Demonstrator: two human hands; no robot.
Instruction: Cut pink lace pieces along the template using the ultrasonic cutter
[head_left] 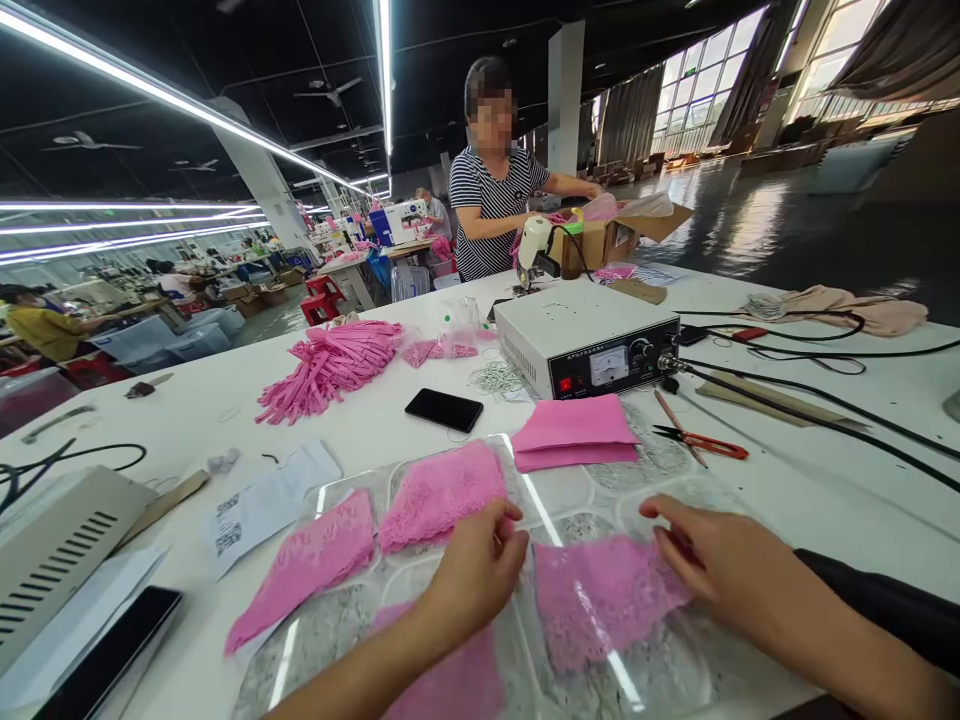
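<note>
My left hand [476,570] is curled, its fingertips at the left edge of a pink lace piece [600,600] lying on a clear plastic sheet [667,660]. My right hand [712,560] pinches the same piece at its right edge. Two more pink lace pieces lie to the left, one [439,495] just above my left hand and another [307,565] farther left. A folded stack of plain pink fabric [574,432] sits beyond them.
A white control box [589,345] with cables stands behind the fabric. Red-handled scissors [701,440], a black phone [444,409], a pile of pink straps [330,362] and paper labels [262,505] lie around. A person in a striped shirt [491,205] works at a cardboard box across the table.
</note>
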